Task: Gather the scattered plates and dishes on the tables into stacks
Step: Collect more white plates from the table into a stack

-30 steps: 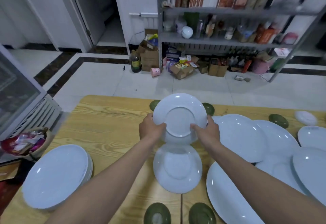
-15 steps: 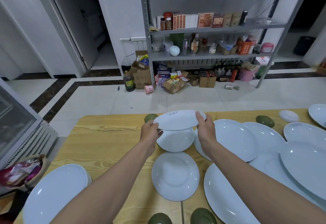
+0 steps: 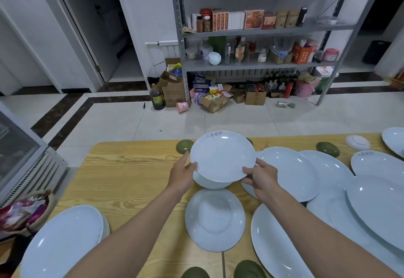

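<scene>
I hold a round white plate [image 3: 222,156] face up above the wooden table [image 3: 131,168]. My left hand [image 3: 182,174] grips its left rim and my right hand [image 3: 260,178] grips its right rim. Just beneath it sits another white dish [image 3: 207,183], mostly hidden. Closer to me an upside-down white plate [image 3: 215,219] lies on the table. A stack of white plates [image 3: 63,242] stands at the near left. Several large white plates [image 3: 290,172] overlap on the right.
Small green dishes [image 3: 328,149] lie along the far edge and at the near edge [image 3: 249,270]. A small white upside-down saucer [image 3: 357,142] sits far right. A metal shelf [image 3: 251,63] with boxes stands beyond the table. A basket of packets [image 3: 24,212] sits at the left.
The plate in my hands was turned from underside-facing-me, through edge-on, to face up. The camera tilted upward, showing more of the shelf.
</scene>
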The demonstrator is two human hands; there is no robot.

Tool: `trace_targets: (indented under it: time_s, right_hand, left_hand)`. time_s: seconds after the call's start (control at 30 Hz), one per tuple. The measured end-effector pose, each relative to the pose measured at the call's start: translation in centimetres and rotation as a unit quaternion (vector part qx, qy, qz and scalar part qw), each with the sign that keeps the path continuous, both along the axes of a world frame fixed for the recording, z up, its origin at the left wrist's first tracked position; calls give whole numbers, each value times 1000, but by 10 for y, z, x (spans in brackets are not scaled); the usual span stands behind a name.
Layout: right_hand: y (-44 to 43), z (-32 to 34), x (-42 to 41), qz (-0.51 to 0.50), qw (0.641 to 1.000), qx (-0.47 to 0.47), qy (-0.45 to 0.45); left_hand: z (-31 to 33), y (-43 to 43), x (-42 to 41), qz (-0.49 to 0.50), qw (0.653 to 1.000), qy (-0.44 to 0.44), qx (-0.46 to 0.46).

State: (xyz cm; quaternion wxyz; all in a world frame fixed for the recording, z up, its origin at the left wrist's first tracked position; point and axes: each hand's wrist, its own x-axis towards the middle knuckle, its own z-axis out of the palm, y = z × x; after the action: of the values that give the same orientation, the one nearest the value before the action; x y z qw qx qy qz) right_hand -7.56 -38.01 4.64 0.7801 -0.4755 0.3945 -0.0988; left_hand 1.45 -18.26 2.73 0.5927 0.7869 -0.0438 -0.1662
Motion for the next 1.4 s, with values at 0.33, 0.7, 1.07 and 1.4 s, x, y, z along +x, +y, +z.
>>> trace_targets:
  time_s: [0.33,0.7,1.07,1.4]
  right_hand:
    - [-21,-6,11,-77,997,12,11]
    - [-40,-23,34,-91,995,34,26]
    - [-52,-47,59,-67,995,51,46]
    - [-51,-53,62,-41,996,76,22]
  left_hand:
    - [-39,1,17,-210,816,-225,490]
    - [-82,-21,42,-221,846,-135,466]
    - [-118,-34,70,2,961,68,266]
    - [-107,-40,68,146,974,171,-2]
